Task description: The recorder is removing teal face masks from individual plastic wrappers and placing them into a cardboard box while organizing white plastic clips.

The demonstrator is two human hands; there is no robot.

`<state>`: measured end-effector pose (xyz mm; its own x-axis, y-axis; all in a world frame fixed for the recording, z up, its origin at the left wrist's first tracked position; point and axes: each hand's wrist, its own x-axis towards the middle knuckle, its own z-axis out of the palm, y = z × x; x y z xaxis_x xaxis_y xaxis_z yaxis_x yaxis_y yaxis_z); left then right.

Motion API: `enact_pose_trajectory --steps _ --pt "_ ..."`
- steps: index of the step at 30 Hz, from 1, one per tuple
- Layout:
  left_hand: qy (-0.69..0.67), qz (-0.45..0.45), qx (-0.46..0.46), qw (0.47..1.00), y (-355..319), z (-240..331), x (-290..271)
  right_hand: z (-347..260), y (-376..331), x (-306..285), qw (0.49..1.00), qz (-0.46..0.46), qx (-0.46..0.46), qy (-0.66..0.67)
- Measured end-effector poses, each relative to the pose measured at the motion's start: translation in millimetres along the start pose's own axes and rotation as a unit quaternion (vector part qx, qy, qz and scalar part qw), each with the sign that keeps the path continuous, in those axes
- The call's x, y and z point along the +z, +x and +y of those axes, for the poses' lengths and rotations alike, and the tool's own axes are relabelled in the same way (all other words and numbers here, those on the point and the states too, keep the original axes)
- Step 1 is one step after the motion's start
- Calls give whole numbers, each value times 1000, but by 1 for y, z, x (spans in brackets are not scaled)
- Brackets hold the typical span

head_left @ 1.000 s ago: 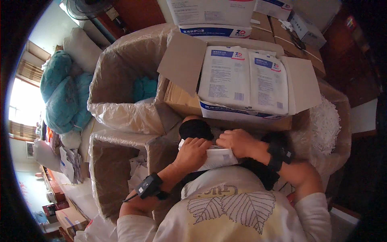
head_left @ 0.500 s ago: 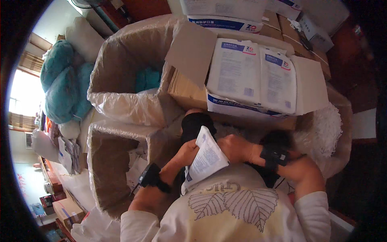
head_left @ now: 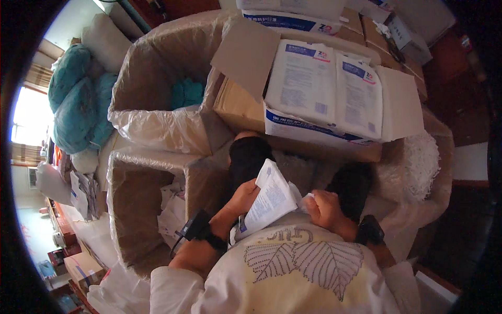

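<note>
Though its grip is half-hidden, left hand clasps white packet | right hand curled, pinching blurred white piece

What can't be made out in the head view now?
Head view:
Left hand: partly behind the packet.
White bit by the right hand: too small to identify.
Top box: upper part cut off by the edge.
Teal bundle: bottom hidden by the lined box.
</note>
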<state>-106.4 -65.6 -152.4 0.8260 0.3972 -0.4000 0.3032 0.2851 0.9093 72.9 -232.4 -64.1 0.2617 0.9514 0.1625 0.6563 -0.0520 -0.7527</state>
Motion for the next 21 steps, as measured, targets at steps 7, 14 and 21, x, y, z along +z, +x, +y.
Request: enact_pose_trajectory --steps 7,14,21 --pt "526 115 151 829 -3 94 13 20 35 -17 945 -13 120 303" --pt "542 81 106 830 -3 105 14 -13 52 -2 995 -64 46 67" --pt "367 82 0 927 -7 48 10 -5 25 10 983 -37 -177 34"
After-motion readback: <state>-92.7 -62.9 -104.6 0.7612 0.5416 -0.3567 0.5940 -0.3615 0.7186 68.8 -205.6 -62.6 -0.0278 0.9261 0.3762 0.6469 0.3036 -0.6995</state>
